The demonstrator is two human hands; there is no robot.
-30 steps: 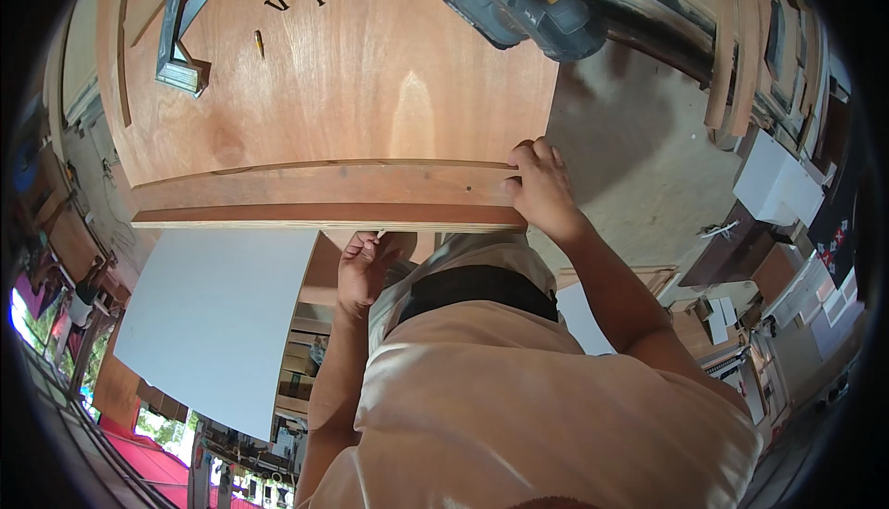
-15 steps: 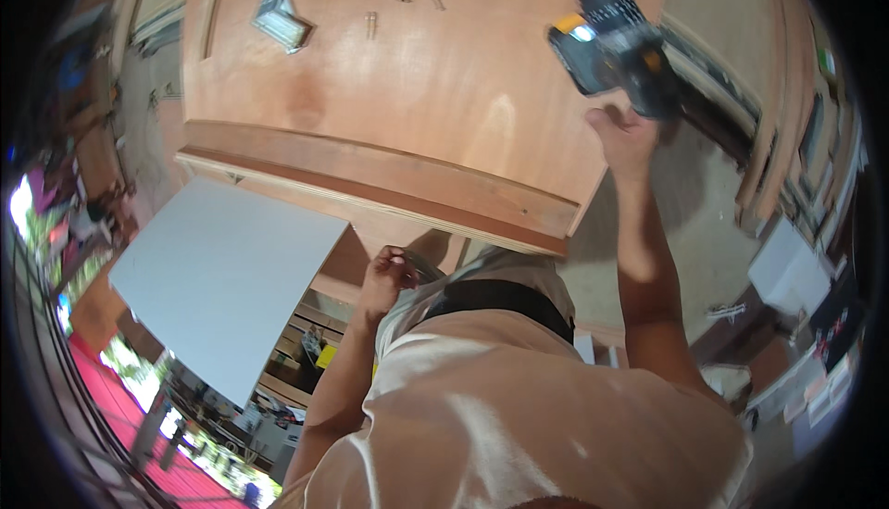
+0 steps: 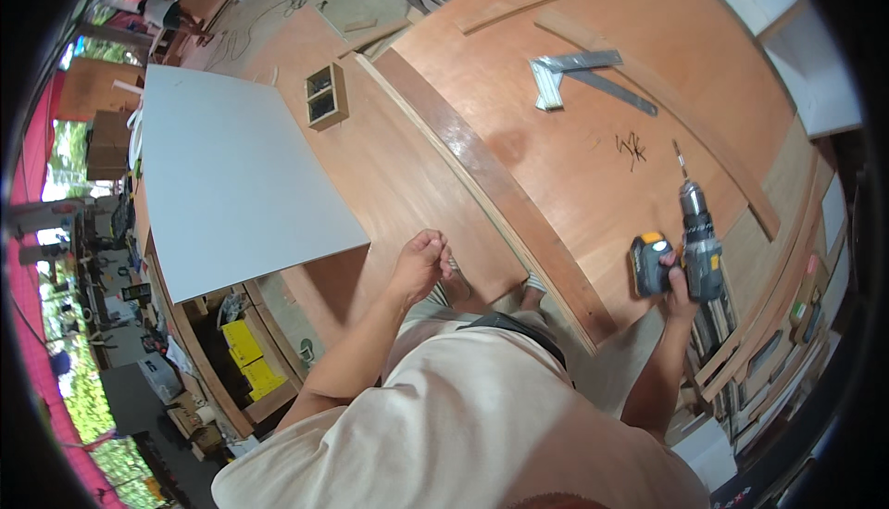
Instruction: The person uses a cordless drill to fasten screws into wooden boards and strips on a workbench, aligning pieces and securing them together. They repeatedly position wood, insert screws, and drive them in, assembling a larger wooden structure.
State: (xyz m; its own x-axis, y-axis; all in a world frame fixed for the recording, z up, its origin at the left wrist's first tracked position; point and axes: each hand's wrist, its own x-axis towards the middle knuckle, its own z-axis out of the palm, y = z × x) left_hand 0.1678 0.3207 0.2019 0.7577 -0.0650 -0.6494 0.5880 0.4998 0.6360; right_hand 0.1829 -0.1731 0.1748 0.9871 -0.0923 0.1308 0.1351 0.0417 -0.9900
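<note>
My right hand [image 3: 682, 294] grips a grey and black cordless drill [image 3: 701, 254] by its handle, with the bit pointing away from me. The drill is above the near right part of a reddish plywood panel [image 3: 565, 171]. In front of my waist, my left hand [image 3: 421, 266] has its fingers pinched together; what they hold, if anything, is too small to make out. A little pile of screws [image 3: 632, 149] lies on the panel beyond the drill bit. Farther off rests a metal square [image 3: 550, 86] with a steel blade.
A wooden rail [image 3: 482, 171] runs along the panel's left edge. Left of me stands a large white board [image 3: 241, 180]. A two-compartment wooden box [image 3: 339, 107] holds dark small pieces. Wood strips [image 3: 741, 171] lie at the right, and other people [image 3: 167, 11] are at far left.
My view has swung to the left, bringing the wooden box and other people into sight. The drill stays in my right hand. My left hand still has its fingers drawn together.
</note>
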